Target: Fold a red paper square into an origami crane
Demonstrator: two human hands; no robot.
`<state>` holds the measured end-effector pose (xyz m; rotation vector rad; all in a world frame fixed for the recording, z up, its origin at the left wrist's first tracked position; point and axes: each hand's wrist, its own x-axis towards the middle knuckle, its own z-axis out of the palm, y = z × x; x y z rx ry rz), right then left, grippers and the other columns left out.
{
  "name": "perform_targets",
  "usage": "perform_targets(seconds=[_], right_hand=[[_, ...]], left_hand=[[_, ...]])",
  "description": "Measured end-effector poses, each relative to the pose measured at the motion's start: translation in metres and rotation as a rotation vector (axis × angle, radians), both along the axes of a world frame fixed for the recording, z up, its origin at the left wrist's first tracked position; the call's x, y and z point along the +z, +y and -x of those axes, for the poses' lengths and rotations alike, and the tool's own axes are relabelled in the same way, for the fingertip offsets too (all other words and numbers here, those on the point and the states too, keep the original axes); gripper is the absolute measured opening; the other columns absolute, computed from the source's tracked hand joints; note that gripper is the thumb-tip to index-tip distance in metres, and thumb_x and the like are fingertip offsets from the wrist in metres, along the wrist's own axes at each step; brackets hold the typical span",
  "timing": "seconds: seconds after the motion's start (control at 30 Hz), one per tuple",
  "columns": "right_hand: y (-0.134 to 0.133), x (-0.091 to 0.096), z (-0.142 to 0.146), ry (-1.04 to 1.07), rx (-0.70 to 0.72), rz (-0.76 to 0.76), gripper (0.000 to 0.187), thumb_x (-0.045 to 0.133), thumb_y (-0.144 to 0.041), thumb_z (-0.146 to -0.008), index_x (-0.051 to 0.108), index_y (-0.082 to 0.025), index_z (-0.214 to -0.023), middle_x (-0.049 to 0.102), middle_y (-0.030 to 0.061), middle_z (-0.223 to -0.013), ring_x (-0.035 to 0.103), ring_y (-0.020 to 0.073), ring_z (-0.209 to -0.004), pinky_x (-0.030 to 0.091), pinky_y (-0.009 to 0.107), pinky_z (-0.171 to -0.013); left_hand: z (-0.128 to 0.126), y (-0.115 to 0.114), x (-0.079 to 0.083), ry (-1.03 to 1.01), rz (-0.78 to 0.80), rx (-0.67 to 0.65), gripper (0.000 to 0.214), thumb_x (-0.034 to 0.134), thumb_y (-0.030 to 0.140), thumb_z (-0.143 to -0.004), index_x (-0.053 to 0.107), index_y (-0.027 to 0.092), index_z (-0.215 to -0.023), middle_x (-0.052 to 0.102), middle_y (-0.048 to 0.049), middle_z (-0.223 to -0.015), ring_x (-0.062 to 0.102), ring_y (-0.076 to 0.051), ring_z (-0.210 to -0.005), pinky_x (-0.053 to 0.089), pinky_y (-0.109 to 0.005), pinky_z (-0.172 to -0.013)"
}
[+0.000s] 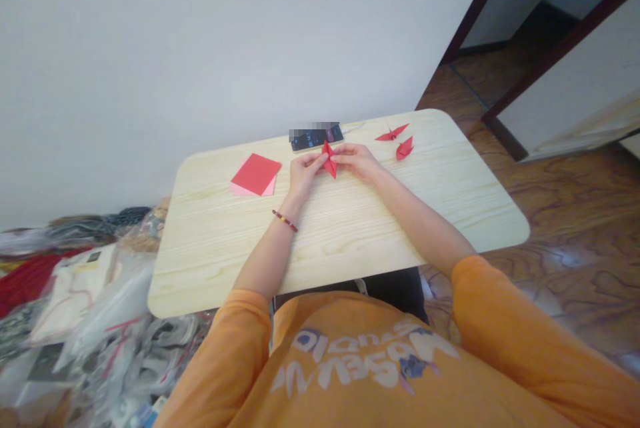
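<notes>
Between my two hands is a folded red origami paper (329, 166), a narrow diamond shape with its points toward and away from me. My left hand (305, 173) pinches its left side, thumb on top. From the right, my right hand (356, 160) pinches the opposite side with thumb and fingers. Just beyond the paper lies a phone (316, 138), leaning or lying near the wall. To the left rests a stack of square paper, with a red sheet (257, 174) over pink sheets (269, 190).
Two folded red paper cranes, one with spread wings (393, 133) and one more compact (405, 149), sit at the table's back right. The pale wooden table (215, 235) stands against a white wall. Bagged clothes (100, 308) are piled on the left; a doorway opens at the right.
</notes>
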<state>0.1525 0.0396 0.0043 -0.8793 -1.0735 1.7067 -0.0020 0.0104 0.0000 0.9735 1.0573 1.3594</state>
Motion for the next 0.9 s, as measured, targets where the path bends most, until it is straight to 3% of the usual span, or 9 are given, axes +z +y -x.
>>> perform_targets(seconds=[0.5, 0.9], right_hand=[[-0.0018, 0.0038, -0.0008, -0.014, -0.014, 0.013, 0.035, 0.089, -0.029, -0.047, 0.074, -0.016, -0.076, 0.074, 0.0042, -0.078, 0.067, 0.0150, -0.074, 0.054, 0.031, -0.079], [-0.0022, 0.0059, 0.0005, -0.025, -0.029, 0.007, 0.034, 0.089, -0.031, -0.047, 0.075, -0.016, -0.074, 0.073, 0.0045, -0.076, 0.065, 0.0129, -0.069, 0.053, 0.027, -0.074]], left_hand=[[0.0029, 0.0003, -0.0008, 0.028, 0.004, 0.006, 0.037, 0.085, 0.037, -0.055, 0.075, 0.014, -0.083, 0.075, -0.0075, -0.084, 0.069, -0.019, -0.079, 0.053, -0.032, -0.079], [0.0037, 0.0019, -0.0018, 0.020, 0.019, 0.032, 0.035, 0.086, 0.037, -0.052, 0.074, 0.014, -0.077, 0.074, -0.0062, -0.079, 0.068, -0.018, -0.072, 0.051, -0.031, -0.076]])
